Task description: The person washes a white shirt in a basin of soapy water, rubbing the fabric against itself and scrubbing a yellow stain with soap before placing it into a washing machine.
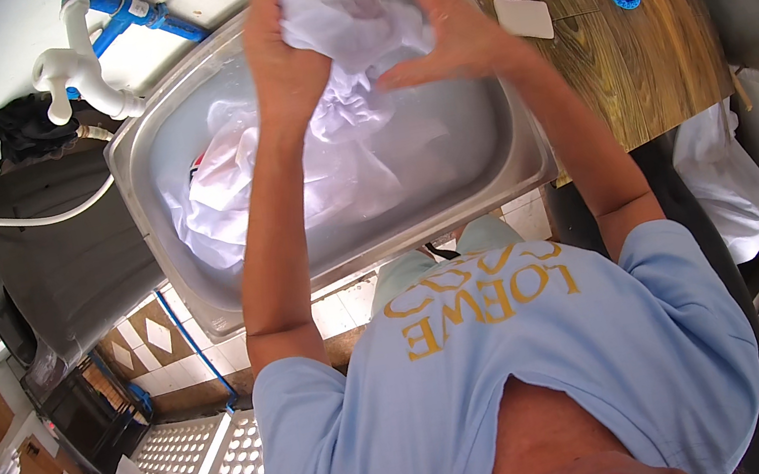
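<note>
POSITION: white cloth (340, 10) bunched between both hands above steel sink (509, 163) | LEFT: left hand (286, 50) grips cloth | RIGHT: right hand (443, 23) presses cloth, fingers spread | APPEARANCE: wet, crumpled, lower part trailing into water.

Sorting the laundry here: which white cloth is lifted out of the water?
The bunched white cloth gripped between the left hand and right hand; the other white cloth lies soaking in the steel sink.

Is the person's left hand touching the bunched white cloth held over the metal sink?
Touching. The head view shows the left hand pressed against the bunched white cloth, fingers wrapped around its side.
</note>
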